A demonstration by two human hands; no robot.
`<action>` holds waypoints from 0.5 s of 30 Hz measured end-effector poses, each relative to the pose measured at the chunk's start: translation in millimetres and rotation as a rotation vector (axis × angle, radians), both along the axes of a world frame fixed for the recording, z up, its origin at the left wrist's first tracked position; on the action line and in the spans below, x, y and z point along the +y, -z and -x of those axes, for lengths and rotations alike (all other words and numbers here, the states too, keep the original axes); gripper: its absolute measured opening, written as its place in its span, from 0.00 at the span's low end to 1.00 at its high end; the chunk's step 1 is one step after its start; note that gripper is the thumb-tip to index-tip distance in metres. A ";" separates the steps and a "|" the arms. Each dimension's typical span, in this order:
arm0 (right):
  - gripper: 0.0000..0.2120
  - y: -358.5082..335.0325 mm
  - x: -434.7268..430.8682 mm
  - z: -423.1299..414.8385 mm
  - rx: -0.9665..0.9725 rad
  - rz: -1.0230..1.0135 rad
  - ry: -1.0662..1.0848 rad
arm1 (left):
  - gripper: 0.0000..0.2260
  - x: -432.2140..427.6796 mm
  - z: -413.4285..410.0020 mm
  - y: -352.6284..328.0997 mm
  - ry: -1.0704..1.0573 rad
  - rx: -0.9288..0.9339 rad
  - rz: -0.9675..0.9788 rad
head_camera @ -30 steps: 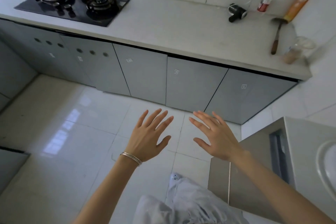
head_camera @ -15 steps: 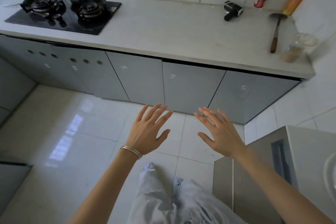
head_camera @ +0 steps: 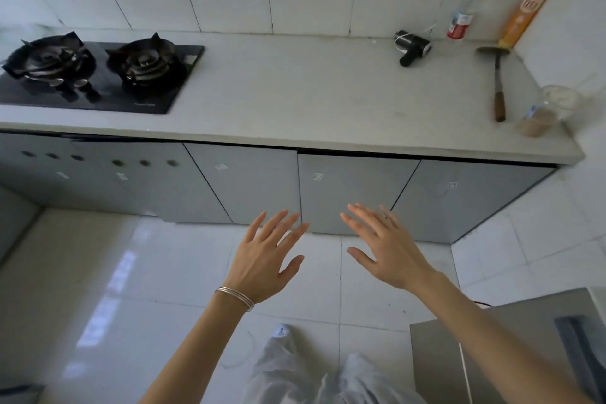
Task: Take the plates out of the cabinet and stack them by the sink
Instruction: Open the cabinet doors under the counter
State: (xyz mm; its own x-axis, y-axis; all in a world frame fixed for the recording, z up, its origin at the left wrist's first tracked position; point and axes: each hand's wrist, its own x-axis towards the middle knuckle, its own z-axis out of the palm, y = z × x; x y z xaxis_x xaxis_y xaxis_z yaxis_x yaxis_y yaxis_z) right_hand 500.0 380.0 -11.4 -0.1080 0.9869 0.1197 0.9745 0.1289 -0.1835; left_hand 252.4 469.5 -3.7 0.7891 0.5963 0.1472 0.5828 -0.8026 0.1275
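Head view is showing your left hand [head_camera: 262,266] and right hand [head_camera: 393,256] hovering spread wide, gripping nothing, plates not showing, likely behind the shut door [head_camera: 347,187] just beyond them, so you should be hooking its top edge and pulling gently.

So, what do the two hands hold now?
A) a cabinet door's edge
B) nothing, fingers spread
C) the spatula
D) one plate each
B: the left hand and right hand are empty, fingers straight and spread, in front of the cabinet doors; the spatula lies on the counter.
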 end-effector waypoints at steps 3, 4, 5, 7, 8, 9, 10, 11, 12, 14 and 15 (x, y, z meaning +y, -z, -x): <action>0.27 -1.1 37.9 16.9 0.001 -0.026 0.017 | 0.22 41.7 13.1 -2.5 0.040 0.021 -0.002; 0.27 -1.4 49.3 22.4 -0.001 -0.030 0.026 | 0.22 54.9 16.6 -3.0 0.050 0.019 -0.001; 0.27 -1.1 59.6 27.1 -0.007 -0.033 0.034 | 0.22 67.4 19.8 -3.0 0.062 0.012 0.000; 0.27 0.5 77.1 35.0 -0.021 -0.038 0.048 | 0.22 90.0 24.6 -2.5 0.091 -0.003 -0.002; 0.27 1.2 85.0 37.9 -0.029 -0.039 0.052 | 0.22 100.3 25.8 -1.9 0.106 -0.005 -0.006; 0.27 2.0 92.6 39.9 -0.036 -0.038 0.053 | 0.22 110.2 26.2 -0.9 0.119 -0.004 -0.010; 0.27 2.6 99.7 41.2 -0.043 -0.035 0.053 | 0.22 119.1 26.3 0.7 0.130 -0.004 -0.015; 0.27 3.3 106.0 41.9 -0.048 -0.029 0.052 | 0.22 127.1 25.8 2.7 0.140 -0.003 -0.016; 0.26 4.1 112.4 41.9 -0.054 -0.023 0.050 | 0.22 134.4 25.0 5.3 0.148 0.002 -0.014; 0.26 6.7 125.3 41.0 -0.065 -0.006 0.045 | 0.23 148.9 22.6 11.6 0.155 0.014 -0.006; 0.26 8.7 131.5 40.0 -0.071 0.004 0.041 | 0.23 155.9 21.1 15.2 0.158 0.017 -0.003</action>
State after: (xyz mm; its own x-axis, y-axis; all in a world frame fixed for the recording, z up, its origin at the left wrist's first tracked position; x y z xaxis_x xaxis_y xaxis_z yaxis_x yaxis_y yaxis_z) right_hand 460.0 511.4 -20.1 -0.0759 0.9911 0.1097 0.9896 0.0884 -0.1138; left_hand 231.3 625.4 -18.9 0.8754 0.4643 0.1342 0.4514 -0.8847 0.1165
